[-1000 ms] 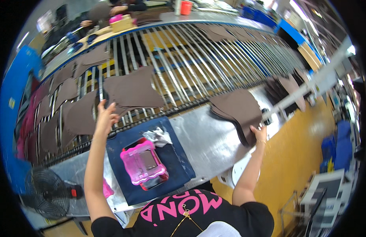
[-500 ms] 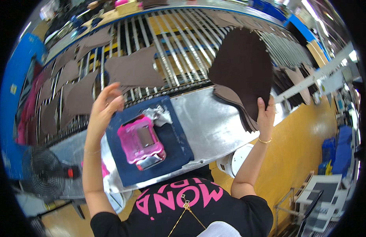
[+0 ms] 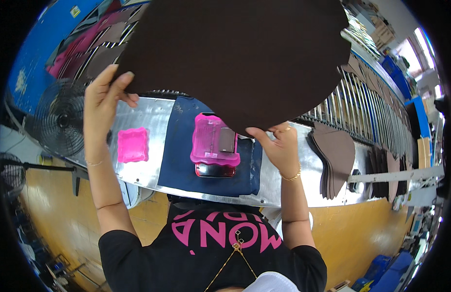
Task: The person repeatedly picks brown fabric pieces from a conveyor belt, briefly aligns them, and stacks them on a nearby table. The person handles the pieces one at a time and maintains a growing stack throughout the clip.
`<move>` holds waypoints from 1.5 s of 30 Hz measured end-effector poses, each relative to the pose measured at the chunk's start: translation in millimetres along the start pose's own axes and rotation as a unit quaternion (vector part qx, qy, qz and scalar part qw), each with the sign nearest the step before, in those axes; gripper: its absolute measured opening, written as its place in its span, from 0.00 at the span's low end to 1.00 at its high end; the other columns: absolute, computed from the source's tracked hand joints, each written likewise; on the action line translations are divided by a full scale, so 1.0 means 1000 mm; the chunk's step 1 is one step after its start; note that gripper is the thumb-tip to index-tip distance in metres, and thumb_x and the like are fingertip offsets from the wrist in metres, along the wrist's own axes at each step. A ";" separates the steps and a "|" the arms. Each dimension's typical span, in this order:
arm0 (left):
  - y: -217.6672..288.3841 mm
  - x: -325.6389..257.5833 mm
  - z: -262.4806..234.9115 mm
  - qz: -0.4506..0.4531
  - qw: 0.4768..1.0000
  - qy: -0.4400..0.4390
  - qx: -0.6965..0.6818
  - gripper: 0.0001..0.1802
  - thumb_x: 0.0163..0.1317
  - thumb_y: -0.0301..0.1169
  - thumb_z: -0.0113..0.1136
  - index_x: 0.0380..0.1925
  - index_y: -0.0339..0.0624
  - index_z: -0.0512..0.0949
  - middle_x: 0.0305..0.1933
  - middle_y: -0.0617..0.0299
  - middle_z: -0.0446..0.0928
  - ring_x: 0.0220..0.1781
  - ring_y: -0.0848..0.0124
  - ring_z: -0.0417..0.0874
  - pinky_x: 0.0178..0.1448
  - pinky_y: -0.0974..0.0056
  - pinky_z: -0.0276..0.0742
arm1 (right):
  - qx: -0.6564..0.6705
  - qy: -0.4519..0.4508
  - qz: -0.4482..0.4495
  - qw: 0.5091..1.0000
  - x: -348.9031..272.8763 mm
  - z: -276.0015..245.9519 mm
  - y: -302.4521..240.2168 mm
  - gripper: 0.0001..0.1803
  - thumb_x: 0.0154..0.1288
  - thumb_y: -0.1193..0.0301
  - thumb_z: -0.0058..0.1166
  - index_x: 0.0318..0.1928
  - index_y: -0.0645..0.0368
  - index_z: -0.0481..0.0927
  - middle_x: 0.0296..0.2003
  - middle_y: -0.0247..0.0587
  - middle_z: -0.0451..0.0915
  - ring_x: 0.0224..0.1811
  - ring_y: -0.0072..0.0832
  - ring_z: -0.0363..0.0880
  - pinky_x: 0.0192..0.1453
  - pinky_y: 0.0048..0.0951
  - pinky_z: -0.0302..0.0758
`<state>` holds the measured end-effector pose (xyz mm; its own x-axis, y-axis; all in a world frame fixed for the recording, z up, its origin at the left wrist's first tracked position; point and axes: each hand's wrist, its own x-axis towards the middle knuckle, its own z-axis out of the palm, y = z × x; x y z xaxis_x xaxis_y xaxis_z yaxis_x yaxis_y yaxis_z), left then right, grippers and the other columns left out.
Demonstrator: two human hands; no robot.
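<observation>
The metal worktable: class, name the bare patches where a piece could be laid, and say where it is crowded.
Bare metal table shows between the pink tray and the navy mat, and between that mat and the stack of brown pieces, under the right hand. The mat's middle is crowded by the pink box.

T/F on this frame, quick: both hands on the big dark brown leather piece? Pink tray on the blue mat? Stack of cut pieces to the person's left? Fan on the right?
1. Both hands, left hand and right hand, hold the large dark brown leather piece. True.
2. The pink plastic tray sits on the dark blue mat. True.
3. The stack of brown cut pieces lies to the person's left. False: it lies to the right.
4. The black wire-guard fan stands on the right. False: it stands on the left.
</observation>
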<state>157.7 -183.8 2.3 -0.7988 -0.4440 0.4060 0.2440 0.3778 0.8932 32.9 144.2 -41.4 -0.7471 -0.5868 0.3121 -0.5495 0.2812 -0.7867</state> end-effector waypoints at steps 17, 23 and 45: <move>-0.026 -0.052 0.029 -0.077 0.982 -0.123 0.124 0.05 0.60 0.18 0.57 0.35 0.26 0.76 0.27 0.58 0.74 0.20 0.74 0.79 0.25 0.72 0.73 | -0.160 0.027 -0.101 0.982 -0.046 -0.003 0.075 0.06 0.51 0.77 0.65 0.33 0.59 0.84 0.29 0.37 0.84 0.33 0.32 0.81 0.43 0.31 0.73; -0.027 -0.035 0.094 0.155 0.933 -0.218 0.239 0.05 0.52 0.25 0.63 0.31 0.40 0.81 0.27 0.58 0.75 0.23 0.59 0.78 0.28 0.59 0.74 | -0.131 0.137 0.016 0.982 -0.106 -0.033 0.096 0.08 0.50 0.79 0.67 0.33 0.63 0.84 0.31 0.35 0.83 0.33 0.25 0.79 0.42 0.25 0.73; -0.009 -0.013 0.086 0.030 0.968 -0.122 0.218 0.20 0.55 0.27 0.65 0.50 0.46 0.77 0.34 0.65 0.67 0.21 0.78 0.62 0.25 0.72 0.61 | 0.118 0.244 0.229 0.935 0.016 -0.205 0.288 0.21 0.66 0.71 0.54 0.58 0.66 0.72 0.42 0.34 0.81 0.35 0.17 0.76 0.36 0.18 0.71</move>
<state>118.3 -111.5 -27.4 -0.9094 -0.2263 0.3491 0.0804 0.7277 0.6812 -214.5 371.7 -153.9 -0.9971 -0.0141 0.0743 -0.0756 0.2092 -0.9749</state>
